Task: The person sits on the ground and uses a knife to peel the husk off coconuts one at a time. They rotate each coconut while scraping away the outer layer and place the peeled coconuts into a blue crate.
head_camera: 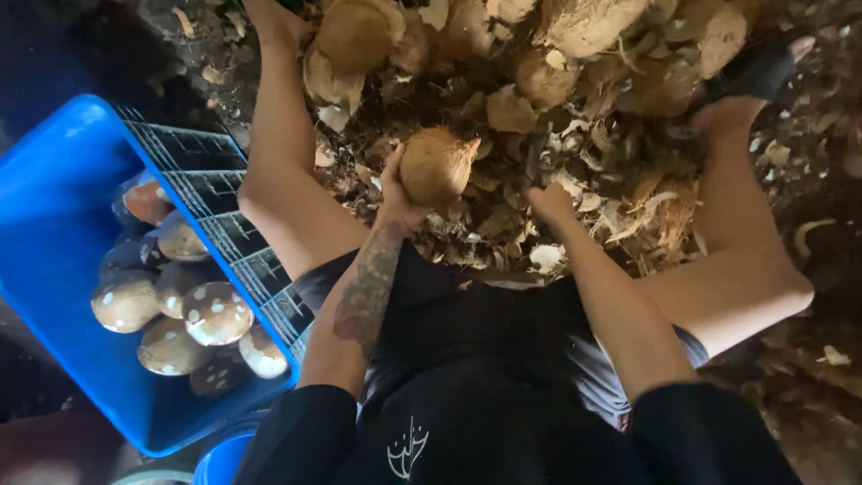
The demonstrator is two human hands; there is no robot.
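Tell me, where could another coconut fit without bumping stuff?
The blue crate has bare floor at its upper end, above the peeled coconuts that crowd its lower end. The ground by the legs is packed with husk scraps and a heap of whole coconuts. The left hand holds a coconut; the right hand rests on scraps.

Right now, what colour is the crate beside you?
Bright blue crate, holding peeled brown coconuts; head view.

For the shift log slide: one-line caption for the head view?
Left hand holds a husked coconut over a husk pile; right hand grips a tool; blue crate alongside.
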